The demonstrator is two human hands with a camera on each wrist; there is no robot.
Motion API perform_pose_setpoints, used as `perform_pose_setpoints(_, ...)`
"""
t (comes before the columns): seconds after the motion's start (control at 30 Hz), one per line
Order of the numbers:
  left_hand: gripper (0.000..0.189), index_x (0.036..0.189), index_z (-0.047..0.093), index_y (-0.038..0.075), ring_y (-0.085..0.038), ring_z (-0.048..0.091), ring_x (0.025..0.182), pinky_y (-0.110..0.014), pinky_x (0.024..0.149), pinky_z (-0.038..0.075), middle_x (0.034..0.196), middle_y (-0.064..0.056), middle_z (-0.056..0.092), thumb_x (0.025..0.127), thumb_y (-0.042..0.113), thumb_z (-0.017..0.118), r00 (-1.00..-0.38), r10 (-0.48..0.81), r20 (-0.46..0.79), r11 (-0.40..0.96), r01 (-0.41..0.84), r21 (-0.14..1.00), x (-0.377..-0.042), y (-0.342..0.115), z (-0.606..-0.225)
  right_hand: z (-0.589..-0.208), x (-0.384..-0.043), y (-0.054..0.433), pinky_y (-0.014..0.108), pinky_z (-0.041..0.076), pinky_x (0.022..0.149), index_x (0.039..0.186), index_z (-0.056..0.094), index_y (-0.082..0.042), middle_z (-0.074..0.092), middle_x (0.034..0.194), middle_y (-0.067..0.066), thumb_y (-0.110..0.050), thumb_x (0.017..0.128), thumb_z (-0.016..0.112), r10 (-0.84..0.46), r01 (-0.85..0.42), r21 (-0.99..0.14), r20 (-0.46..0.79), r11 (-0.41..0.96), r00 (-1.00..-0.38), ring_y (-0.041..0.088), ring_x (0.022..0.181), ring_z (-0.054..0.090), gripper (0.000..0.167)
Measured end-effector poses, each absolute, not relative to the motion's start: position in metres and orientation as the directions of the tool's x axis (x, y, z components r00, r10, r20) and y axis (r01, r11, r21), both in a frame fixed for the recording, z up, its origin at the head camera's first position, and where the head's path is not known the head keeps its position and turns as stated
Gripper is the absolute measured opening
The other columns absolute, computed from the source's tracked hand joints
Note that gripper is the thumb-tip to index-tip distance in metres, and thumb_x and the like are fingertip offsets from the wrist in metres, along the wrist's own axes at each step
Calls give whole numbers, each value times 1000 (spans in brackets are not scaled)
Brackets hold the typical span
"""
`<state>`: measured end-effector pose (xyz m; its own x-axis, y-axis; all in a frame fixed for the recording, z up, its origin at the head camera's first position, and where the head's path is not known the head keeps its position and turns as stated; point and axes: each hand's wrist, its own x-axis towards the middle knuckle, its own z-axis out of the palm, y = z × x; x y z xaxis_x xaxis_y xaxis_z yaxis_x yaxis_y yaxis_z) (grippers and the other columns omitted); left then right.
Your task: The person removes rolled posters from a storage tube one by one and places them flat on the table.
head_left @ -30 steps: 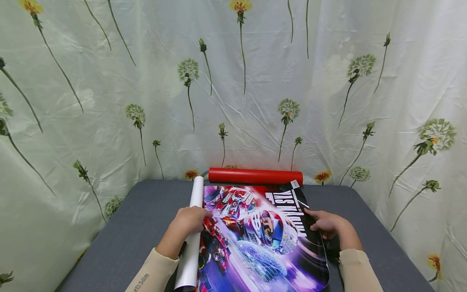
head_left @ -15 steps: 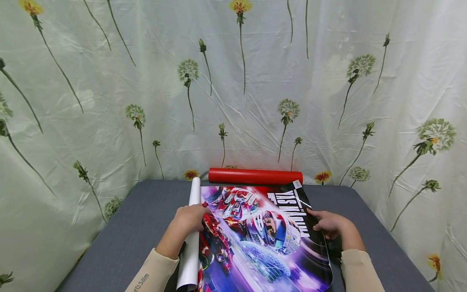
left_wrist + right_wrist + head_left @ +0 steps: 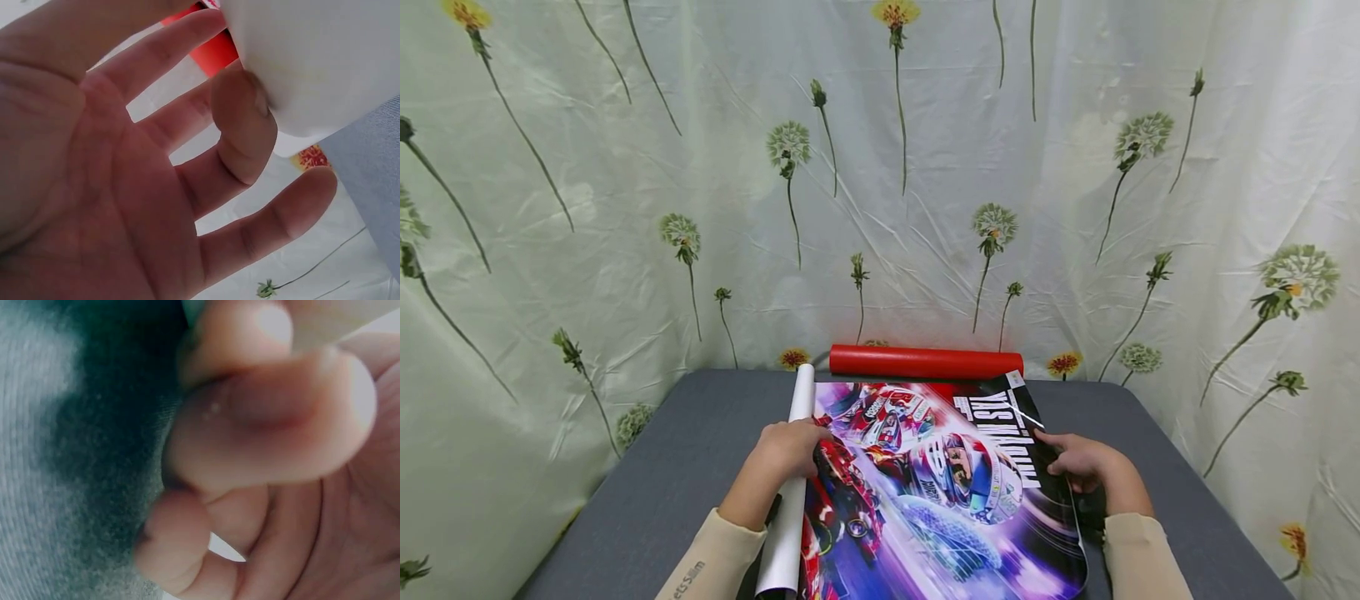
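A glossy poster (image 3: 940, 500) with race cars and a helmeted driver lies partly unrolled on the dark grey table. Its left side is still coiled into a white roll (image 3: 784, 533). My left hand (image 3: 784, 454) lies over that roll and holds it, fingertips at the printed side. In the left wrist view, some fingers (image 3: 240, 125) touch the white paper roll (image 3: 312, 62), while the lowest one stands off it. With curled fingers, my right hand (image 3: 1093, 467) grips the poster's black right edge. The right wrist view shows its bent fingers (image 3: 269, 425) close up, low over the fabric surface.
A red tube (image 3: 925, 362) lies crosswise along the back of the table (image 3: 647, 500), just behind the poster. Behind it hangs a pale curtain (image 3: 880, 167) printed with dandelions. A dark object, partly hidden, lies under my right wrist.
My right hand has shifted slightly right, drawing the poster's right edge with it. A little more of the print shows beside the roll. The left hand stays on the roll; the red tube stays put.
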<state>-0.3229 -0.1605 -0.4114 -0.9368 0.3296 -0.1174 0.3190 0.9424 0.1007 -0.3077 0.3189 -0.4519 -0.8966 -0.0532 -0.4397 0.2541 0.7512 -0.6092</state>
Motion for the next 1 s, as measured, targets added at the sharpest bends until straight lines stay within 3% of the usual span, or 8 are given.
perform_pose_setpoints(0.27,55,130,76,24,-30,69,98,-55,91,55,127,-5,73,78,14,94,-941,316,-121,947,305,98,-322,-159,-411,-451,-306,323,30,49,58,167,26,-8,51,126,34,-5,99,61,-48,257,-610,-437,749,-898,15,56,49,77)
perform_pose_setpoints(0.53,49,129,78,25,-27,67,89,-52,85,56,117,-7,77,84,7,86,-933,322,-160,945,307,110,-320,-160,-410,-452,-305,329,28,47,58,167,24,-7,54,122,31,-4,100,60,-36,283,-613,-454,738,-890,12,54,49,76)
perform_pose_setpoints(0.77,50,123,78,22,-28,67,89,-53,83,57,116,-4,76,76,12,92,-941,326,-89,945,321,69,-324,-163,-412,-450,-302,332,27,47,57,167,23,-7,55,103,20,-4,99,59,-26,292,-616,-454,732,-891,11,54,47,77)
perform_pose_setpoints(1.0,50,123,78,20,-33,68,86,-52,76,55,114,-8,69,75,14,94,-944,327,-49,943,323,77,-321,-164,-412,-450,-301,335,26,48,57,166,23,-7,55,102,18,-4,98,58,-12,305,-613,-457,729,-889,11,54,46,77)
